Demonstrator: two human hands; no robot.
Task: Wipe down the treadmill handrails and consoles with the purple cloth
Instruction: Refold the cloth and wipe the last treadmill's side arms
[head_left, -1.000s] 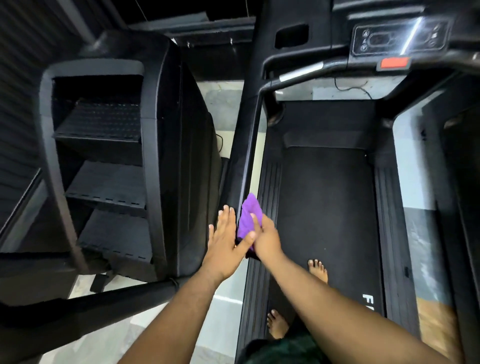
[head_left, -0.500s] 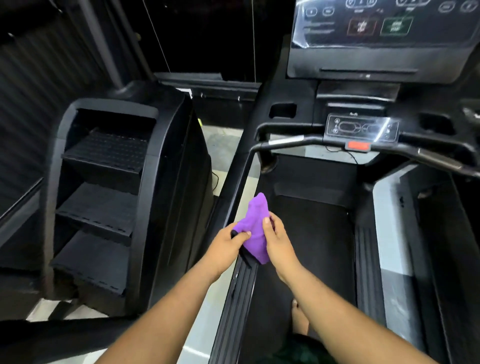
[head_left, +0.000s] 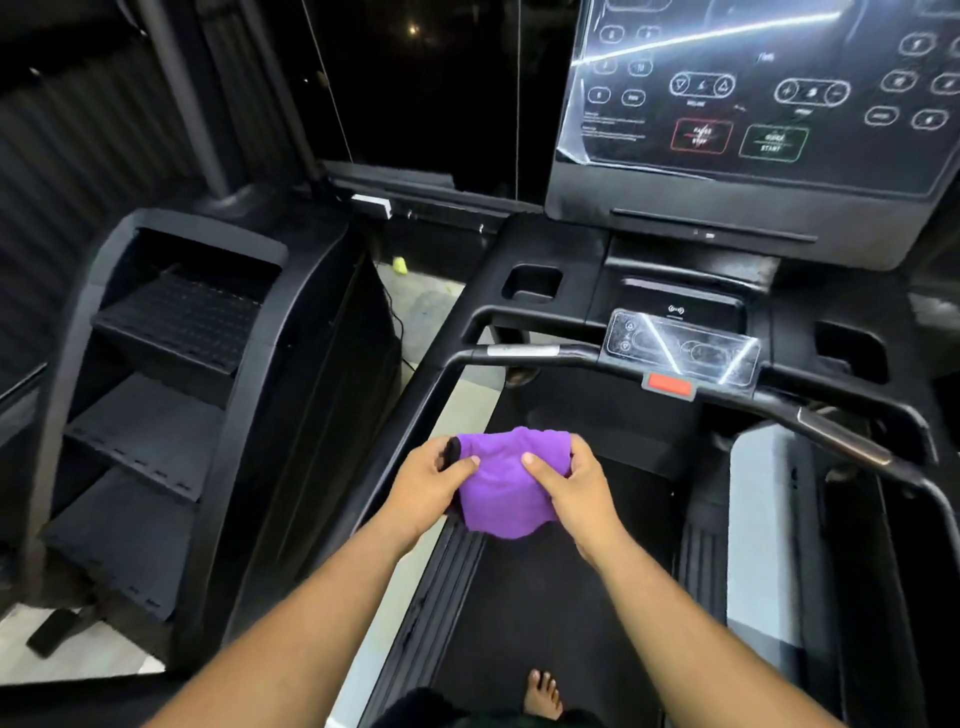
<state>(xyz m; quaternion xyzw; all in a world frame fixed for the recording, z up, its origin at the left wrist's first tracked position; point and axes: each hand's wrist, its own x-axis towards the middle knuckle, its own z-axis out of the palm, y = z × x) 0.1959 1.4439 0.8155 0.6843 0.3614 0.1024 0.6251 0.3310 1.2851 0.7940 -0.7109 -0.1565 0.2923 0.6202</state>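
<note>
Purple cloth (head_left: 501, 480) sits bunched between my two hands, out over the treadmill belt (head_left: 545, 613): my left hand (head_left: 423, 486) pinches its left edge with fingers curled and thumb on top, and my right hand (head_left: 574, 486) is closed round its right side. I cannot tell whether the left end of the cloth touches the left handrail (head_left: 415, 415), which runs just beside that hand. I judge I am regathering the cloth between wipes, not wiping. Ahead of both hands lie the cross handrail (head_left: 571, 358) and small control panel (head_left: 680, 348), with the big console (head_left: 753, 104) beyond; next I should settle the cloth into one palm and reach forward to those.
</note>
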